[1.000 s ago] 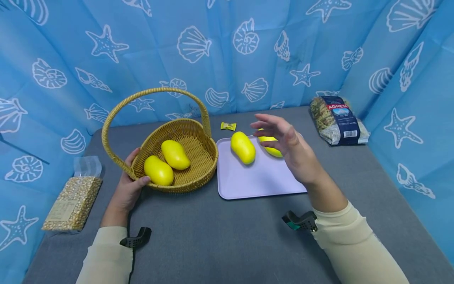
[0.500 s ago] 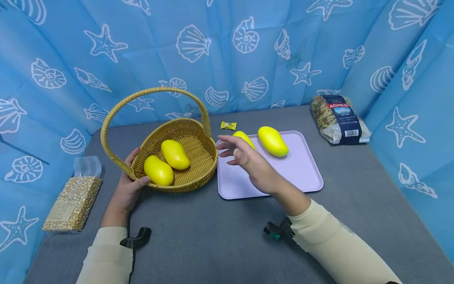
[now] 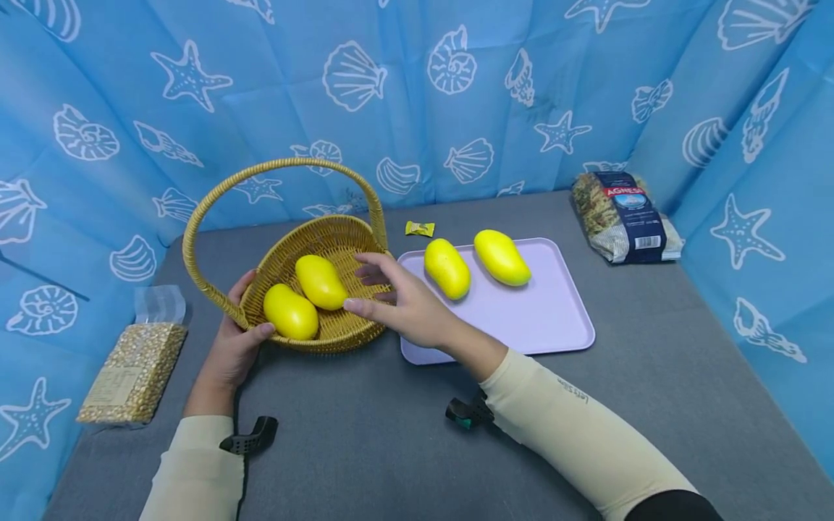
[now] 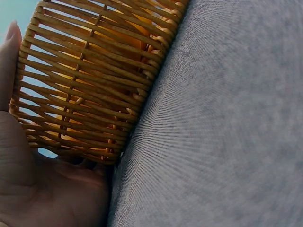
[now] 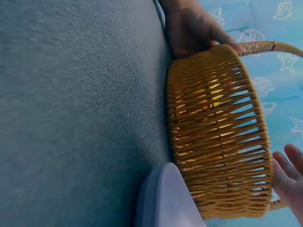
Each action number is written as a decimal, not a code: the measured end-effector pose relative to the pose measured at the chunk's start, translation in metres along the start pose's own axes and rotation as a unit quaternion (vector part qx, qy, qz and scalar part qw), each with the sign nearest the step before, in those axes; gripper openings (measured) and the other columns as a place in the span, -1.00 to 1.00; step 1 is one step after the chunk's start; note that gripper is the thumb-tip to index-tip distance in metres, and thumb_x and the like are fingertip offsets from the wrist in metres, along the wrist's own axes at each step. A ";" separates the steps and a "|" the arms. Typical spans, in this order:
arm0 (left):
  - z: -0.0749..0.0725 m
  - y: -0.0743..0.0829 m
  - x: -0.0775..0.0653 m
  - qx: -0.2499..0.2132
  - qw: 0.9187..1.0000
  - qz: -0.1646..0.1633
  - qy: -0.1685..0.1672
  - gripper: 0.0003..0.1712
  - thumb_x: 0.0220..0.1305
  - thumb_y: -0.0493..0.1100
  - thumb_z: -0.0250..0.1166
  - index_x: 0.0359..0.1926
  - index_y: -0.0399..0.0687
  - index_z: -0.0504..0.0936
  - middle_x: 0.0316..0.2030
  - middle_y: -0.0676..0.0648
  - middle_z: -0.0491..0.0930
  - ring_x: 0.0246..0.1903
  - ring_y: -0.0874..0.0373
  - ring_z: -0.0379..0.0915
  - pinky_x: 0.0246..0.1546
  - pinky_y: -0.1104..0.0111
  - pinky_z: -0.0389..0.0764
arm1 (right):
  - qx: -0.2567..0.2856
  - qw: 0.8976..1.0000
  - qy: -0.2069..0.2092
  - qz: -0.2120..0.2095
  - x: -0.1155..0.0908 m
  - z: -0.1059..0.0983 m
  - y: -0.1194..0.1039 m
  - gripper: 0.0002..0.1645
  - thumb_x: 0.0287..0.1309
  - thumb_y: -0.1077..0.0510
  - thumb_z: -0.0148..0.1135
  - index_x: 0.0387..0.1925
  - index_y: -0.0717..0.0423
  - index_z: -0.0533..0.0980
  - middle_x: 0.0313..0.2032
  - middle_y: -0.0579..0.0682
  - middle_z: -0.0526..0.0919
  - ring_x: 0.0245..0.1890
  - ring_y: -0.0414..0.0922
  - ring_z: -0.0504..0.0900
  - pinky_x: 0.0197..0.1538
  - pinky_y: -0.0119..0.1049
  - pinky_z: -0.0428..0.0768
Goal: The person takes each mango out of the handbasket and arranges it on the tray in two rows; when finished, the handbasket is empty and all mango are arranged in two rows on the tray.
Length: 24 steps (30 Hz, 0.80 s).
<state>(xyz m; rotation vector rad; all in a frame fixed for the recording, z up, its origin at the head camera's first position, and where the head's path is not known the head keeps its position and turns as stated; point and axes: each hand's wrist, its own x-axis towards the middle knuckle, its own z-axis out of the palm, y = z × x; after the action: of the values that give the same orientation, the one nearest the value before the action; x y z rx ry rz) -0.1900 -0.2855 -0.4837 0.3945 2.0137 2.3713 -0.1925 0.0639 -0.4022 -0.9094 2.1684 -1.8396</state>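
Observation:
In the head view a wicker basket (image 3: pixel 326 343) with a tall arched handle stands left of centre. Two yellow mangoes lie inside, one nearer (image 3: pixel 290 312) and one farther back (image 3: pixel 321 282). My left hand (image 3: pixel 229 358) grips the basket's left side by the handle's foot, thumb over the rim. Above the right part of the basket hovers my right hand (image 3: pixel 413 307), fingers loosely bent, holding nothing. Its thumb tip appears beside the farther mango; contact is unclear. Two more mangoes, a left one (image 3: pixel 447 269) and a right one (image 3: pixel 502 257), lie on a lilac tray (image 3: pixel 528 318).
A small yellow wrapped candy (image 3: pixel 420 229) lies behind the tray. At the back right sits a pasta bag (image 3: pixel 628 217); a vacuum pack of corn kernels (image 3: pixel 133 373) lies on the left. A blue shell-print curtain (image 3: pixel 417 94) closes off the grey table's back and sides.
My right hand has moved left from above the tray to over the basket, uncovering both mangoes on the tray. The left hand and the basket have stayed put.

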 end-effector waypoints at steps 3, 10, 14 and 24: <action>0.000 0.000 0.000 -0.001 1.000 0.001 0.001 0.03 0.46 -0.55 0.26 0.76 0.10 0.06 0.66 -0.30 0.07 0.50 -0.02 0.19 0.39 0.36 0.32 | -0.007 1.000 0.004 0.009 0.011 0.005 0.003 -0.03 0.46 -0.25 0.34 0.65 0.11 0.24 0.44 0.05 0.46 0.40 -0.03 0.47 0.37 0.06 0.51; 0.001 0.000 0.001 -0.005 1.000 0.002 0.001 0.02 0.46 -0.55 0.25 0.75 0.09 0.06 0.65 -0.31 0.07 0.49 -0.03 0.21 0.37 0.35 0.34 | -0.055 0.998 -0.008 0.037 0.041 0.018 0.009 0.01 0.42 -0.22 0.41 0.66 0.07 0.20 0.50 0.07 0.39 0.42 0.13 0.45 0.32 0.15 0.54; 0.002 0.000 0.001 -0.002 1.000 0.000 -0.004 0.01 0.49 -0.53 0.25 0.76 0.10 0.05 0.66 -0.30 0.05 0.49 -0.02 0.20 0.37 0.35 0.35 | -0.092 0.994 -0.005 0.056 0.051 0.024 0.010 0.06 0.40 -0.25 0.43 0.68 0.07 0.19 0.53 0.13 0.36 0.43 0.12 0.45 0.35 0.10 0.52; 0.001 0.000 0.000 0.001 1.000 -0.014 0.003 0.02 0.50 -0.50 0.27 0.76 0.16 0.05 0.67 -0.25 0.05 0.50 -0.02 0.17 0.35 0.36 0.39 | -0.156 0.985 -0.004 0.081 0.076 0.040 0.017 0.08 0.38 -0.32 0.43 0.68 0.03 0.21 0.56 0.08 0.33 0.44 -0.03 0.41 0.41 -0.06 0.44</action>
<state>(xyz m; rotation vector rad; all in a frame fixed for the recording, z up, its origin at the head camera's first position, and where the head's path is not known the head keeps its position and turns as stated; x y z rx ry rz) -0.1896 -0.2845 -0.4834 0.3579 2.0107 2.3581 -0.2394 -0.0096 -0.4079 -0.7620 2.4877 -1.4484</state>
